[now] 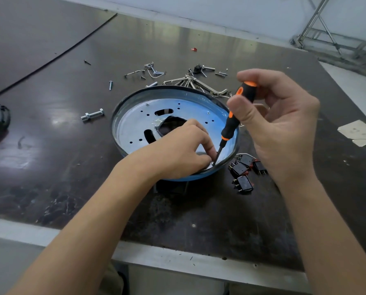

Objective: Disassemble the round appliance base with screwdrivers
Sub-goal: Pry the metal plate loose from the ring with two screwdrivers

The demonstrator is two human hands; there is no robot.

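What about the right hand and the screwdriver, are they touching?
Touching. The head view shows the right hand pinching the screwdriver handle between thumb and fingers.

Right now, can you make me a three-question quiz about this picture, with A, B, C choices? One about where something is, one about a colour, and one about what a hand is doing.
1. Where is the tip of the screwdriver?
A) down inside the round base, by its near rim
B) on the big bolt
C) up in the air

2. What colours is its handle?
A) red and white
B) black and orange
C) green

3. What is the right hand doing?
A) lying flat on the table
B) holding a switch
C) gripping the screwdriver handle

Answers:
1 A, the tip touches down just inside the base's near rim.
2 B, the grip is black with orange bands.
3 C, its fingers wrap round the top of the handle.
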